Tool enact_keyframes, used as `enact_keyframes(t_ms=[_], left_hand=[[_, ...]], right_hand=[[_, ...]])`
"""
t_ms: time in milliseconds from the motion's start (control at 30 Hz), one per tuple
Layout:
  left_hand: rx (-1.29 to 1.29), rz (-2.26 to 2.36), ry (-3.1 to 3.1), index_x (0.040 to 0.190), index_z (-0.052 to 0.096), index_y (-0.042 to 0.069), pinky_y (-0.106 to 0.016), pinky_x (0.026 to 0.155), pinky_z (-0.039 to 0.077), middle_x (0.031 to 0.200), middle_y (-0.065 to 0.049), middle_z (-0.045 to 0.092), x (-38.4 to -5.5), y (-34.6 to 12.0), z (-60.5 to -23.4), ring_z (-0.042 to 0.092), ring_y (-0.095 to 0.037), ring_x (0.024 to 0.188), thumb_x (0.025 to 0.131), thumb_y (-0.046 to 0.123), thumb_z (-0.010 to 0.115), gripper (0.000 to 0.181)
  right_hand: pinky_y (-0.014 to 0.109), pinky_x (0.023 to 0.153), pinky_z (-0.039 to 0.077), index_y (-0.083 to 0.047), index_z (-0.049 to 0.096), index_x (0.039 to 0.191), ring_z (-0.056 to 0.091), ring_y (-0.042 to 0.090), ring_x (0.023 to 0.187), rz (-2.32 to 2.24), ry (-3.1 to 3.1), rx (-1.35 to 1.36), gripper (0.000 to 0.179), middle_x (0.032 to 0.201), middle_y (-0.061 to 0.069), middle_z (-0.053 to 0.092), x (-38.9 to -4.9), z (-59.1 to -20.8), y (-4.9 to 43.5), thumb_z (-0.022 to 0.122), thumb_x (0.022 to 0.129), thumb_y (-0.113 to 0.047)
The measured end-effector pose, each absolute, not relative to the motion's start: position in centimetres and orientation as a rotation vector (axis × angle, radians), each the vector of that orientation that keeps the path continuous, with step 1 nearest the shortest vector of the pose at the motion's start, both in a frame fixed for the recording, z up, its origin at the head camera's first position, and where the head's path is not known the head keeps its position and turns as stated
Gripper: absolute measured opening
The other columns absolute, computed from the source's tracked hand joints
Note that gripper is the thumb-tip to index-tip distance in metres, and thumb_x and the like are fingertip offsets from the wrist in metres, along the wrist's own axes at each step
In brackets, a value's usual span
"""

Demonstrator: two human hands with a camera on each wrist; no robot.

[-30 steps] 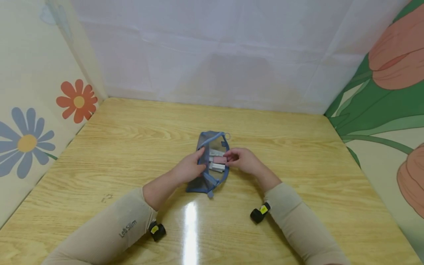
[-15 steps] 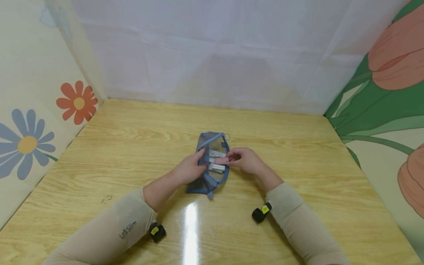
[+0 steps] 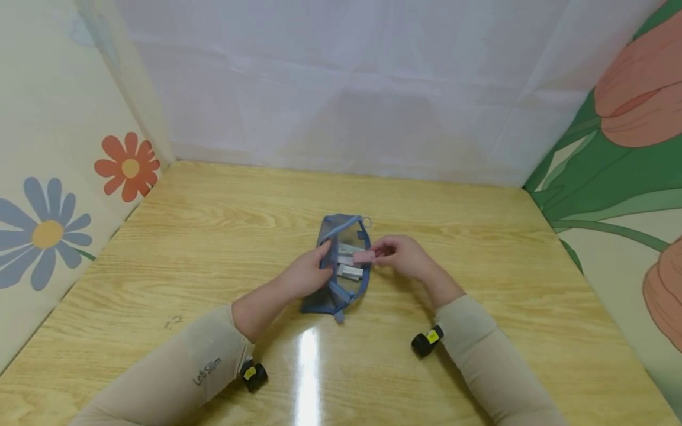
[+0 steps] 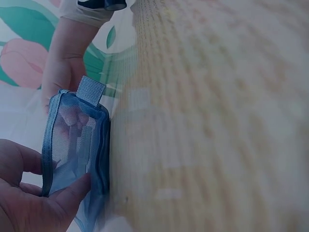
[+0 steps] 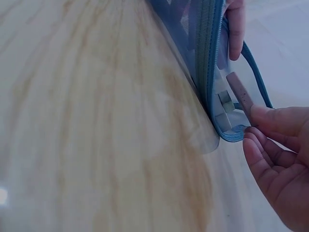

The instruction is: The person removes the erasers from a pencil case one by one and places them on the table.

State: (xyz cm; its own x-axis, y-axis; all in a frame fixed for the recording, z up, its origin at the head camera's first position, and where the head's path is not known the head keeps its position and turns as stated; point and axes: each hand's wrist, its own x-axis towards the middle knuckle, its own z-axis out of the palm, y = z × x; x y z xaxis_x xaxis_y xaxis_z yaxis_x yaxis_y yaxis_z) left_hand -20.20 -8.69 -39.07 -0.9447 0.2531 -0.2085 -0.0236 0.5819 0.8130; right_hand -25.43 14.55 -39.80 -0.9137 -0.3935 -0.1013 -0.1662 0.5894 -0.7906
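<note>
A blue mesh zip pouch [image 3: 319,300] lies on the table with its zipper spread apart. My left hand [image 3: 305,273] grips the pouch's near-left side, thumb and fingers at the zippered edge of the mesh [image 4: 65,140] in the left wrist view. At the opening, my right hand [image 3: 406,258] pinches a small pink rectangular block [image 3: 364,257] between thumb and fingertips. The right wrist view shows that block edge-on, tilted at the pouch mouth. Inside the pouch are several small white pieces [image 3: 350,272]; their kind is unclear.
The wooden table [image 3: 479,225] extends around the pouch, with a bright reflection in front. A white sheet [image 3: 346,106] hangs behind the far edge. Flower-patterned panels [image 3: 48,234] stand at both sides. Each sleeve carries a black wrist camera [image 3: 426,341].
My right hand has drawn back slightly to the right, pulling the pink block from among the white pieces toward the pouch's right rim. My left hand keeps its hold on the pouch.
</note>
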Motion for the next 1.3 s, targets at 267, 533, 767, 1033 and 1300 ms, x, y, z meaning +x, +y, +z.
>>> enact_keyframes(t_ms=[267, 533, 767, 1033, 1300], left_hand=[[0.192, 1.287, 2.52, 0.146, 0.019, 0.008, -0.038, 0.089, 0.044, 0.141, -0.017, 0.037, -20.3, -8.7, -39.1, 0.046, -0.029, 0.115, 0.089, 0.009, 0.052, 0.066], [0.181, 1.295, 2.502, 0.146, 0.018, 0.009, -0.039, 0.09, 0.044, 0.142, -0.019, 0.034, -20.1, -8.6, -38.7, 0.046, -0.029, 0.116, 0.089, 0.009, 0.052, 0.067], [0.169, 1.32, 2.483, 0.146, 0.017, 0.009, -0.03, 0.074, 0.05, 0.139, -0.018, 0.039, -20.1, -8.6, -38.8, 0.057, -0.024, 0.093, 0.089, 0.008, 0.052, 0.068], [0.184, 1.302, 2.502, 0.146, 0.018, 0.008, -0.028, 0.071, 0.049, 0.134, -0.018, 0.044, -20.0, -8.6, -38.7, 0.057, -0.019, 0.08, 0.088, 0.008, 0.052, 0.067], [0.182, 1.288, 2.498, 0.146, 0.018, 0.009, -0.031, 0.075, 0.05, 0.137, -0.019, 0.042, -20.0, -8.6, -38.5, 0.058, -0.019, 0.083, 0.089, 0.008, 0.052, 0.067]], right_hand=[[0.033, 0.08, 0.047, -0.011, 0.067, 0.104, 0.057, 0.019, 0.088, -1.243, 2.576, -0.455, 0.026, 0.094, 0.004, 0.064, -25.5, -39.1, 15.6, 0.07, 0.078, -0.012], [0.036, 0.083, 0.047, -0.007, 0.065, 0.105, 0.058, 0.021, 0.091, -1.237, 2.646, -0.43, 0.026, 0.097, 0.007, 0.065, -26.3, -38.8, 17.2, 0.068, 0.081, -0.015], [0.037, 0.086, 0.046, -0.006, 0.065, 0.107, 0.058, 0.022, 0.093, -1.255, 2.689, -0.391, 0.028, 0.1, 0.009, 0.065, -26.9, -38.5, 18.5, 0.067, 0.082, -0.016], [0.038, 0.087, 0.046, -0.005, 0.063, 0.11, 0.057, 0.024, 0.096, -1.28, 2.699, -0.3, 0.029, 0.103, 0.012, 0.064, -27.2, -38.8, 19.7, 0.066, 0.083, -0.016], [0.038, 0.087, 0.045, -0.003, 0.062, 0.11, 0.056, 0.026, 0.096, -1.302, 2.685, -0.237, 0.029, 0.104, 0.014, 0.063, -27.9, -39.9, 20.8, 0.065, 0.084, -0.014]])
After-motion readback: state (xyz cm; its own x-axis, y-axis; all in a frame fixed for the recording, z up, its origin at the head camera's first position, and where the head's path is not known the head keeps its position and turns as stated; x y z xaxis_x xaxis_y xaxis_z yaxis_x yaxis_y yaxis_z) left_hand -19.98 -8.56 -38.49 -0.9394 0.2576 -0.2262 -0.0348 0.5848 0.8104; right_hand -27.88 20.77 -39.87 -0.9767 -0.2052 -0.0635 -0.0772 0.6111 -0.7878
